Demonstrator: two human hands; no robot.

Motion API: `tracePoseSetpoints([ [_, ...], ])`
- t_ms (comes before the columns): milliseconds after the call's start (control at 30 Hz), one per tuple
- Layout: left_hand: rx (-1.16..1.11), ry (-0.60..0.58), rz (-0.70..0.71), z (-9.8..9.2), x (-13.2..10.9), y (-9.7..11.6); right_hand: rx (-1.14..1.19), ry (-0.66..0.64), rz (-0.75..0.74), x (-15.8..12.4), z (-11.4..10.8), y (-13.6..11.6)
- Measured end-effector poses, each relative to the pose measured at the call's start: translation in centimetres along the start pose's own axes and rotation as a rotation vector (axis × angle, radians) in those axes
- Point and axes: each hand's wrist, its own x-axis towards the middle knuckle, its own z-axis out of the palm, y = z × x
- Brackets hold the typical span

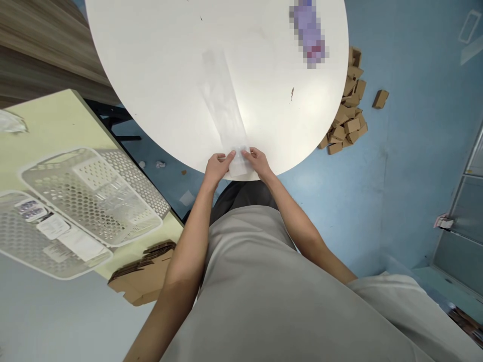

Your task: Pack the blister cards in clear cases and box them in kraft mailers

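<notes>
A long, narrow, see-through plastic sleeve [225, 100] stretches over the white round table [158, 85], its near end at the table's front edge. My left hand [219, 167] pinches the sleeve's left side near that end, thumb on top. Opposite it, my right hand [258, 162] grips the right side with thumb and fingers closed. Between the two thumbs the film looks slightly blurred, and I cannot make out whether anything lies inside it.
A blurred-out purple item [309, 32] lies at the table's far right. Small cardboard boxes [349, 113] are heaped on the floor to the right. At left, a yellowish table [56, 120] carries white perforated baskets [94, 196] and flattened cardboard [145, 274].
</notes>
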Motion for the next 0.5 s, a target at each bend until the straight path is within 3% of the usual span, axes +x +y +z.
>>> tracePoseSetpoints([
  [100,-0.178,0.003,-0.067,0.3,-0.3,0.3,0.031,-0.009,-0.004,0.0,0.4,-0.2],
  [267,-0.303,0.079,-0.049,0.8,-0.4,0.1,0.006,0.000,-0.005,-0.1,1.2,-0.3],
  [400,-0.339,0.121,-0.038,1.0,-0.1,-0.3,-0.048,0.030,-0.013,0.0,1.6,-0.1],
  [500,-0.318,0.088,-0.072,1.0,0.1,-0.6,-0.035,0.013,0.013,0.2,1.4,0.2],
])
